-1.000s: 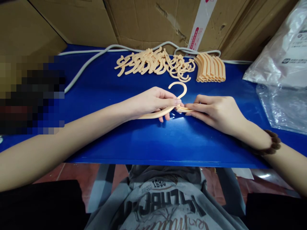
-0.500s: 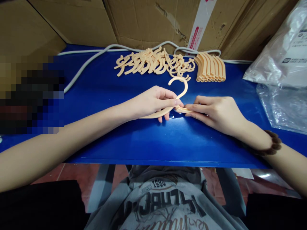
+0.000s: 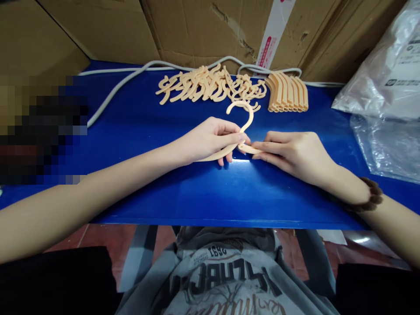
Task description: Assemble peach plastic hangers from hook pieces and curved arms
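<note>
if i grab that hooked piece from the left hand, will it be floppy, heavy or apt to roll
The hooked piece is probably stiff, since it holds an open, curled shape beyond the left hand. It is likely light, being slender. Set down, it seems unlikely to roll, as its outline bends and curls.

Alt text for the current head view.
A person's left hand holds a peach hooked piece while the right hand pinches a slim peach piece beside it, over a blue table. Behind lie a loose peach pile and stacked curved pieces; cardboard stands beyond, plastic packaging at right.
</note>
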